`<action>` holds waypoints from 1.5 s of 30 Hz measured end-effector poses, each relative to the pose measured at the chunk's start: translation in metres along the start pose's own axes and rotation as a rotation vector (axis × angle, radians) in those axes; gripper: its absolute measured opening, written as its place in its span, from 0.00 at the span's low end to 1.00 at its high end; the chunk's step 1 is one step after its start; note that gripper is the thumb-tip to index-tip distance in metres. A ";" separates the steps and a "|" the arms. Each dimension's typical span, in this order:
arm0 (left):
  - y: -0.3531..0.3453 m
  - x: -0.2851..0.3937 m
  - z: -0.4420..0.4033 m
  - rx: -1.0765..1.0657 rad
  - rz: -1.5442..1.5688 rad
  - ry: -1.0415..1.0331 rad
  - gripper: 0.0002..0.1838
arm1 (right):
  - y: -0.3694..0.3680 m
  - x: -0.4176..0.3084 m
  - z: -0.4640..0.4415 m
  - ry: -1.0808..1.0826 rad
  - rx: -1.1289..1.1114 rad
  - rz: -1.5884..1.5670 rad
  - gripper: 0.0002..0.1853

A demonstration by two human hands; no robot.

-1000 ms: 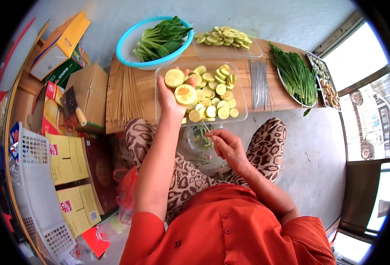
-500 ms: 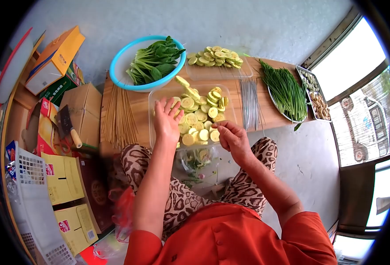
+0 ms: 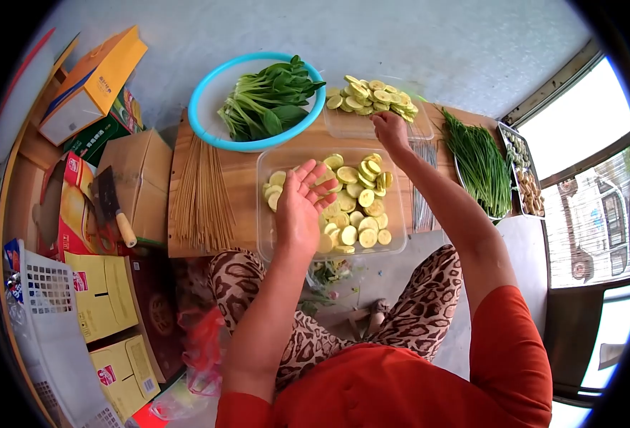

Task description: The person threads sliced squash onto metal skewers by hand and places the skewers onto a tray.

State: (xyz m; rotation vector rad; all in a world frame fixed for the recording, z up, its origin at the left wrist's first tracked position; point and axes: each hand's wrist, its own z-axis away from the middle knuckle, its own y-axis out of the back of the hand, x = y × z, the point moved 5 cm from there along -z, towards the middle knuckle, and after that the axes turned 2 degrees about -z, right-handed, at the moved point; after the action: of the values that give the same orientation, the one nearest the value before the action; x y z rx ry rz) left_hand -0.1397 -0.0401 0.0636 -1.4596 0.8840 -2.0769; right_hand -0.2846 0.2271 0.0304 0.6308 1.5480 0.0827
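Observation:
Palm up, my left hand [image 3: 302, 208] is held above the left part of a clear tray [image 3: 263, 239] of round yellow-green slices [image 3: 368, 222]. Its fingers are spread and nothing lies in it. My right hand [image 3: 390, 130] reaches to the front edge of a second clear tray [image 3: 340, 130] at the back, where skewered slices [image 3: 372, 96] are piled. The fingers of that hand are closed together at the pile; what they pinch is too small to make out. Thin metal skewers [image 3: 423, 192] lie partly under my right forearm.
A blue-rimmed basin [image 3: 199, 128] of leafy greens [image 3: 268, 100] and wooden sticks [image 3: 204, 196] are on the left of the table [image 3: 242, 239]. Long green stalks [image 3: 482, 164] and a metal tray [image 3: 509, 135] lie right. Boxes [image 3: 104, 307] and a cleaver [image 3: 106, 192] are far left.
My right hand has moved from the front of the near tray to the back pile. My left hand, holding two slices a second ago, has let them go and is bare.

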 end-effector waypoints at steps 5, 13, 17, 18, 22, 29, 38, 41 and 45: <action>-0.004 -0.003 0.001 0.023 -0.009 0.043 0.24 | -0.039 0.007 -0.030 -0.037 0.085 0.643 0.13; 0.000 -0.010 -0.004 0.011 -0.005 0.039 0.23 | -0.038 -0.018 -0.004 0.199 -0.129 0.787 0.18; 0.007 -0.016 -0.005 -0.023 0.017 0.009 0.22 | 0.028 -0.010 0.030 0.237 -0.060 0.664 0.17; 0.008 -0.017 -0.005 -0.031 0.009 -0.005 0.21 | 0.049 -0.002 0.039 0.223 -0.026 0.667 0.16; 0.004 -0.020 -0.001 -0.018 -0.024 0.022 0.20 | 0.125 0.061 0.071 0.034 0.035 0.785 0.17; 0.007 -0.022 -0.006 0.010 -0.032 0.017 0.18 | 0.133 0.143 0.126 -0.301 -0.133 0.998 0.19; 0.018 -0.021 -0.014 0.052 -0.039 0.005 0.18 | 0.121 0.229 0.105 -0.453 -0.168 0.839 0.19; 0.019 -0.022 -0.016 0.040 -0.030 0.009 0.17 | 0.126 0.218 0.107 -0.337 -0.051 0.806 0.11; 0.024 -0.025 -0.018 0.046 -0.042 0.012 0.17 | 0.119 0.144 0.144 -0.474 -0.107 0.309 0.12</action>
State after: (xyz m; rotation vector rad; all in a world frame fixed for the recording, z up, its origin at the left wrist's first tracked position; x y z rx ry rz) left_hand -0.1481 -0.0355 0.0263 -1.4543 0.8112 -2.1245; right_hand -0.1017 0.3431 -0.0623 0.7392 0.9767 0.2305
